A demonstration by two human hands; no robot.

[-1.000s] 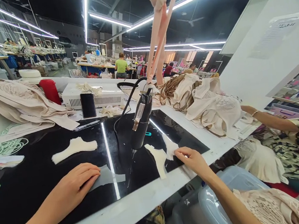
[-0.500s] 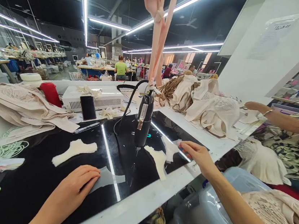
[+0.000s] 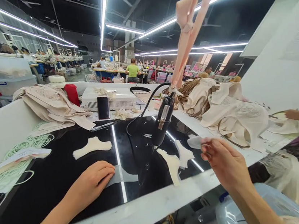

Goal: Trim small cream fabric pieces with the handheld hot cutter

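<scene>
Sheer fabric piece lies on the black table — left hand flat on its edge; right hand pinches a small white scrap just above the table's near corner.

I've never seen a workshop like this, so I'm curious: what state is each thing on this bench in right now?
Left hand: flat, pressing a thin translucent piece onto the black tabletop.
Right hand: raised, fingers pinching a small pale piece.
Black hand tool: hanging tilted from pink straps, tip just above the tabletop.
Cream cut pieces: lying flat.
Phone: propped upright, screen dark.
Beige garments: heaped.
</scene>
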